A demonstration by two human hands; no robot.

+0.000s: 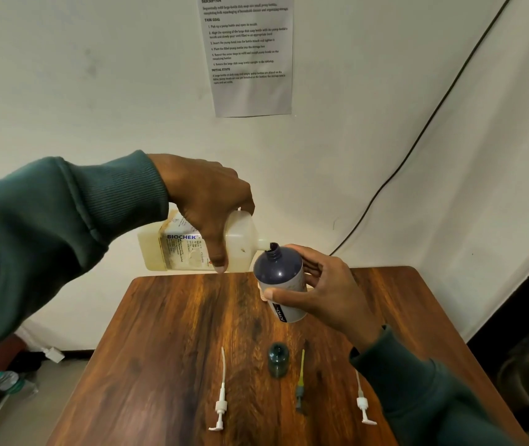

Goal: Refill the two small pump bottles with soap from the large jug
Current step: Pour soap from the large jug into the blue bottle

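Note:
My left hand (205, 201) grips the large translucent jug (244, 243) from above and holds it tipped on its side, spout pointing right. The spout touches the open mouth of a dark blue and white bottle (279, 272). My right hand (324, 284) holds that bottle around its body, tilted toward the jug, above the far part of the wooden table (166, 333). A second small dark bottle (278, 360) stands open on the table nearer to me.
Two white pump heads (221, 403) (364, 407) and a yellow-and-grey pump head (300, 384) lie along the table's near side. An instruction sheet (250, 56) hangs on the wall, and a black cable (417, 136) runs down it to the right.

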